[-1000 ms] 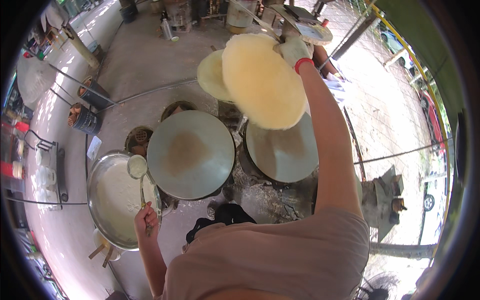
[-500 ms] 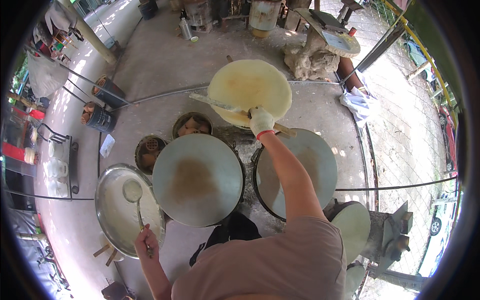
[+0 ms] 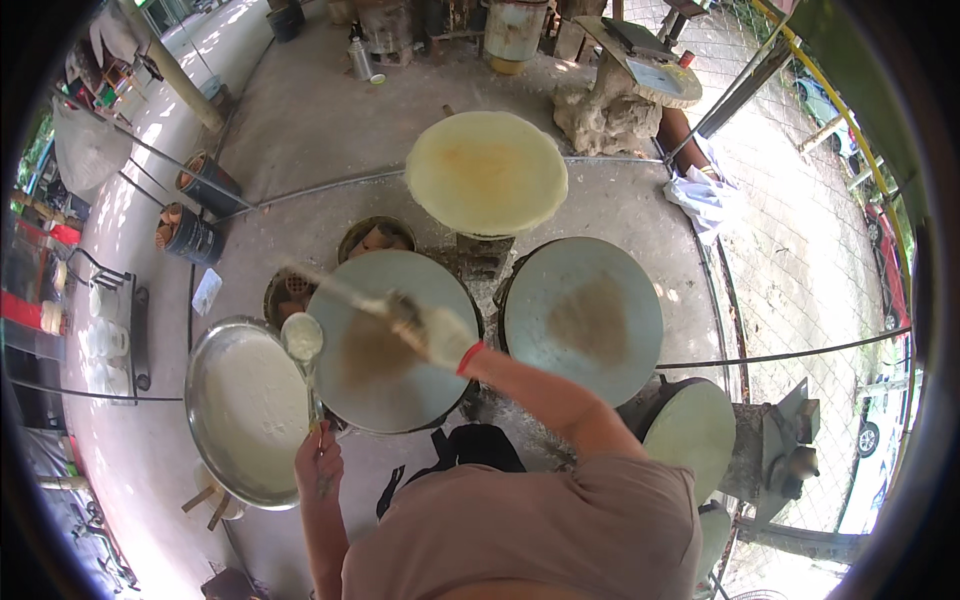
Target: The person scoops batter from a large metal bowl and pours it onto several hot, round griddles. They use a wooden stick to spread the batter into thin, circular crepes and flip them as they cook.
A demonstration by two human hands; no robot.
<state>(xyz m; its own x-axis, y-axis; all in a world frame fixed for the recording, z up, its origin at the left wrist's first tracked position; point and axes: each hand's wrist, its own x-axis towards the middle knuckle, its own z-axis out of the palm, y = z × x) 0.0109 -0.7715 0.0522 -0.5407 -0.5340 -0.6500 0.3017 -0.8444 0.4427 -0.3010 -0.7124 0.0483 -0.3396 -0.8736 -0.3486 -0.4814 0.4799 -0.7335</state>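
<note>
My left hand (image 3: pixel 318 465) is closed round the handle of a ladle (image 3: pixel 302 340). The ladle's bowl, with white batter on it, is held over the gap between a wide metal basin (image 3: pixel 196 400) of white batter (image 3: pixel 250 410) and the left round griddle (image 3: pixel 390 390). In a white glove with a red cuff, my right hand (image 3: pixel 448 338) reaches across above this griddle. It grips a long flat spatula (image 3: pixel 350 292), which points left and is smeared by motion. A dark part beside the gloved fingers is too blurred to make out. Brown patches mark the griddle plate.
A second round griddle (image 3: pixel 540 300) stands to the right. Beyond both, a large pale yellow pancake (image 3: pixel 487 175) lies on a round stand. Another round pale top (image 3: pixel 692 440) is at the lower right. Pots of brown pieces (image 3: pixel 375 238) sit behind the left griddle.
My right hand has swung from the pancake back and left over the left griddle with the spatula. My left hand has lifted the ladle from over the basin toward the griddle.
</note>
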